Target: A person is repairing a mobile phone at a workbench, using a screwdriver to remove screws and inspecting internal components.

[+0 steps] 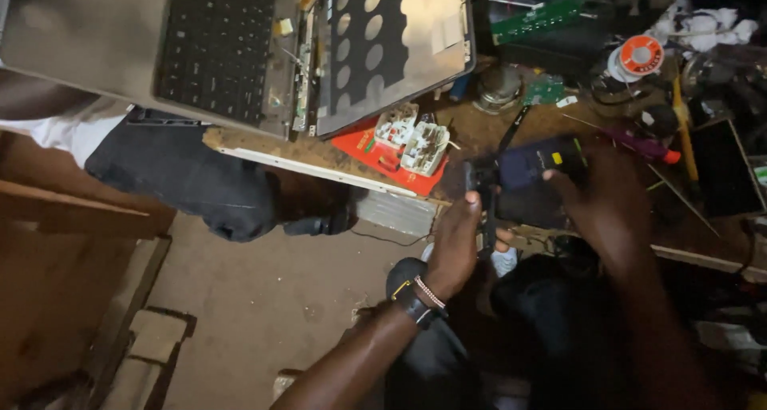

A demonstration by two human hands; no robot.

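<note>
Two hands in view, both closed on one small dark device (519, 170). Left hand (454, 246) curled around the device's near, narrow black end, thumb up along its side, a dark watch and a beaded bracelet (429, 292) on the wrist. Right hand (606, 206) wrapped over the far, bulkier end, fingers folded down across the top. Device held just above the near edge of the cluttered surface (479, 130), in front of the person's lap. Long axis roughly left to right, tilted slightly, the thin black end toward the left hand and the wider dark-blue body with a small yellow patch toward the right. Exact kind of device too dark to tell.

One opened laptop (224, 46) at upper left, keyboard exposed, its panel with round holes lying beside the keys. One red card (383, 150) under two white moulded plastic pieces (415, 138), just left of the hands. One red-and-white solder spool (639, 56) at upper right. Two green circuit boards: one long (537, 14), one small (545, 90). One yellow-handled tool (681, 130) and one dark tablet-like slab (723, 166) at the right edge. One other person's knee in dark trousers (184, 174) at left, above the bare floor (280, 298).
</note>
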